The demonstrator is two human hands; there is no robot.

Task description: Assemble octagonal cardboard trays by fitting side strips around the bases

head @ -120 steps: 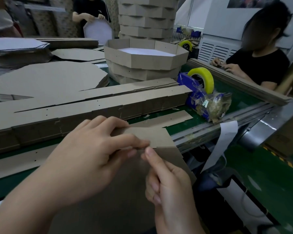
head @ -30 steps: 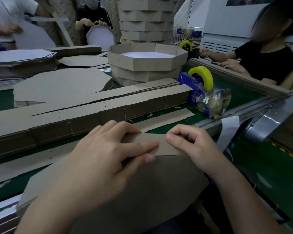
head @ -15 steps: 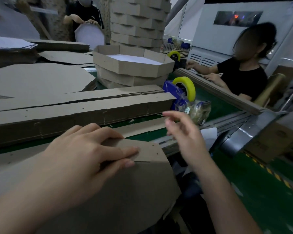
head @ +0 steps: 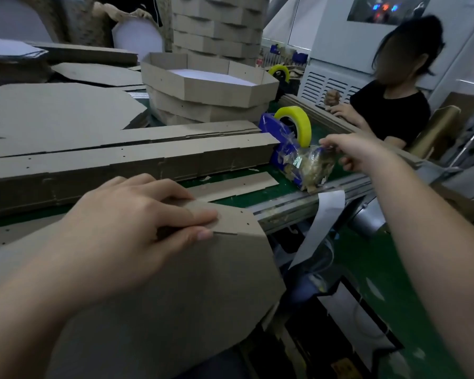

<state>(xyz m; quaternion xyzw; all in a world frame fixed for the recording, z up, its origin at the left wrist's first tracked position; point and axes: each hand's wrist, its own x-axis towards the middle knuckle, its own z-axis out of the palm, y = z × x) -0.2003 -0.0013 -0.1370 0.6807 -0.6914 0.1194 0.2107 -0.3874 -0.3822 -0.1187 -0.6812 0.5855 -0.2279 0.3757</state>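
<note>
1. My left hand [head: 126, 231] pinches the side strip [head: 230, 217]. The fingers [head: 175, 212] lie flat on top of it and the thumb [head: 192, 236] presses from the near side, at the seam where the strip meets the base [head: 189, 296].
2. The base is the big flat cardboard sheet under my left palm. It slopes down toward me, past the table [head: 257, 198] edge.
3. My right hand [head: 359, 151] is stretched out well to the right of the left one. Its fingertips [head: 324, 143] are at the crumpled clear tape on the front of the tape dispenser [head: 271, 129]. The other fingers are curled; I cannot tell whether they have hold of the tape.
4. The yellow tape roll [head: 303, 119] stands just beyond my right fingertips.
5. A loose strip [head: 238, 184] lies flat just past my left fingertips. Beyond it runs a long pile of strips [head: 148, 160].
6. Farther off, finished trays [head: 211, 88] sit stacked.
7. Another person [head: 391, 113] sits beyond my right hand.
</note>
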